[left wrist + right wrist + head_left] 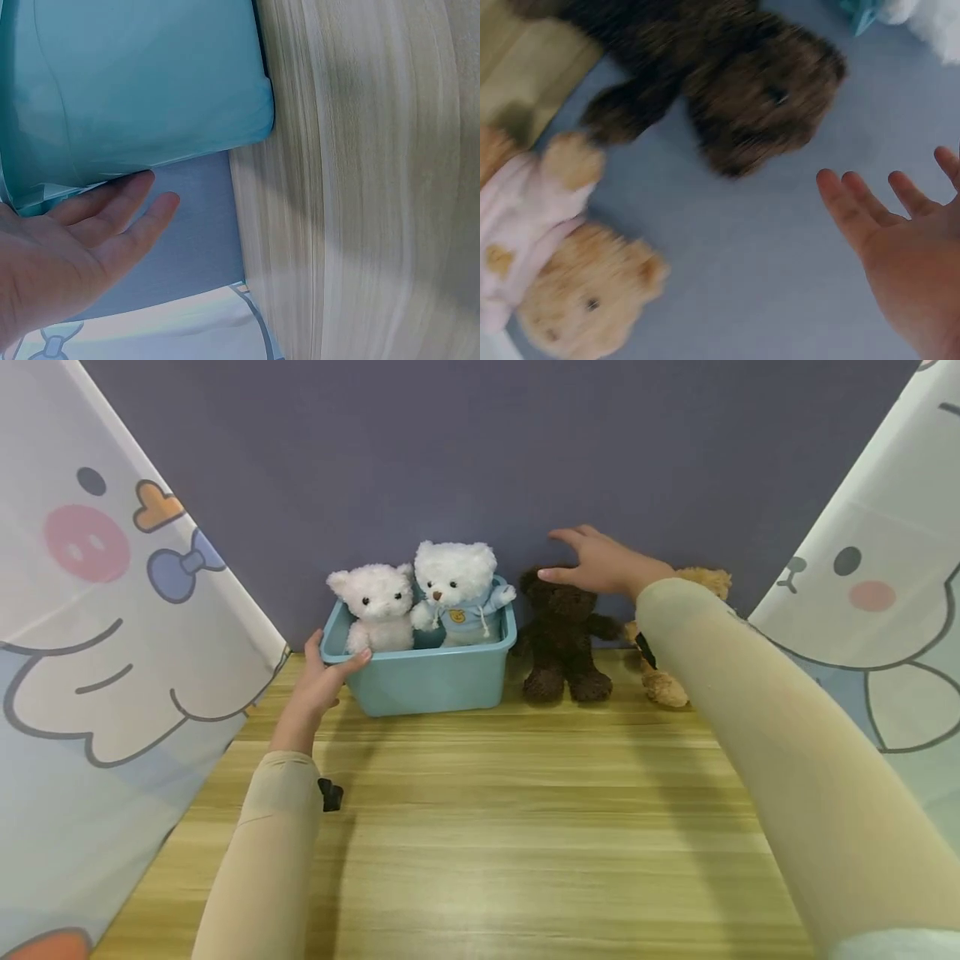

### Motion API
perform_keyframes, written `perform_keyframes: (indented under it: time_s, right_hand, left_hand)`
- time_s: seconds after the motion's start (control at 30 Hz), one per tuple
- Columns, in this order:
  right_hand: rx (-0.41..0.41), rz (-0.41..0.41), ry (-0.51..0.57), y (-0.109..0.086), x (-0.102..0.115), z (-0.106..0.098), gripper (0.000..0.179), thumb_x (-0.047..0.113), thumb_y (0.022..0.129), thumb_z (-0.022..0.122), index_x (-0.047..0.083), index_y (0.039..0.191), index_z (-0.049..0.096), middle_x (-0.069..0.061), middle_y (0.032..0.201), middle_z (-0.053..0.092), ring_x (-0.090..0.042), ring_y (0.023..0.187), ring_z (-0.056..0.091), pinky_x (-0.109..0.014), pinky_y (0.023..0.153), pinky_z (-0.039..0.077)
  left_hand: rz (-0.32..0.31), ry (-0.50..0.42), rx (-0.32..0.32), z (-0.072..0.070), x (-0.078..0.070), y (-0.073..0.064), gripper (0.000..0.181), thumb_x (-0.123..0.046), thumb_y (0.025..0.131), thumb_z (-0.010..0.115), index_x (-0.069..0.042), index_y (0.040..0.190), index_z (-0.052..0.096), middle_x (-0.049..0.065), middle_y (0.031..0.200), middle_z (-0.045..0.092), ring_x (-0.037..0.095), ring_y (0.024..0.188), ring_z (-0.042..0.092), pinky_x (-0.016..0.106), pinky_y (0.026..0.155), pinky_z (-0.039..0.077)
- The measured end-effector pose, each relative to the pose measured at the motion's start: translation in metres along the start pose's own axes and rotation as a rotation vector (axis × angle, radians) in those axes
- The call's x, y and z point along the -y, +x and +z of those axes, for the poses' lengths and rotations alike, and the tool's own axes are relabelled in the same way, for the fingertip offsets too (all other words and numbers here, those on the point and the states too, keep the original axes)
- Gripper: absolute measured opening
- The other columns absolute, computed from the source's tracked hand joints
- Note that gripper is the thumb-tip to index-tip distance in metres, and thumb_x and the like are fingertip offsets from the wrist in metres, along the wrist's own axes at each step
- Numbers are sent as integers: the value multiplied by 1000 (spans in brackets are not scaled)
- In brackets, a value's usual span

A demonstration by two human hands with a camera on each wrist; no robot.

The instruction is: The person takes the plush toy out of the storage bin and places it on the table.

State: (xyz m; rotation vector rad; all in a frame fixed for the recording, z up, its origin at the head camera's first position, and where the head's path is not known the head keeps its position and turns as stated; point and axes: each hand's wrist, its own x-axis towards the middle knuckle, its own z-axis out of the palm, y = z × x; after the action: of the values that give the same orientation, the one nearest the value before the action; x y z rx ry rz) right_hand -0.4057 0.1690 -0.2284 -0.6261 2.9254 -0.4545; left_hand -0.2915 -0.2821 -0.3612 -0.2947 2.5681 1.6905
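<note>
My left hand (315,687) grips the left corner of a light-blue plastic bin (435,681), thumb at the front rim and fingers along its outer left side. Inside the bin sit a white teddy bear (375,602) and a second white teddy bear (454,570) in a pale blue hoodie. Raised with fingers spread, my right hand (611,564) overlaps the head of a dark brown teddy bear (564,652) in the head view. The right wrist view shows that hand apart from the brown bear, holding nothing. Farther right, my forearm partly hides a tan teddy bear (663,689) in pale pink clothing.
The bin and bears stand along the back of a wood-grain table (525,827), against a dark grey wall panel (480,460). Cartoon-printed white curtains (127,635) flank both sides. A small black object (330,795) shows at my left wrist.
</note>
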Motion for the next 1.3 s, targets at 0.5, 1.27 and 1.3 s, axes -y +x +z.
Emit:
perform_keyframes:
  time_s: [0.5,1.27,1.3]
  right_hand:
    - [-61,-135,163,55,93,29,93,65,98,65,43,171,12,-1,182,-1,-29,168,12,-59,133,25]
    - [-166,-102,120,86,121,68,86,65,96,70,53,166,21,4,180,12,-30,164,19,-58,127,35]
    - [-162,-98,109,86,120,70,85,64,96,69,51,167,23,3,180,12,-31,164,20,-57,127,35]
  left_hand:
    - [8,4,-6,-1,-2,-7,122,-67,95,68,-36,167,-25,14,180,-12,47,164,15,77,122,29]
    - [44,-20,-15,7,-6,-10,118,-61,98,68,-35,168,-23,16,180,-7,45,166,10,81,121,27]
    - [42,-18,-13,8,-6,-9,118,-61,98,68,-34,168,-23,15,180,-8,45,166,9,81,121,27]
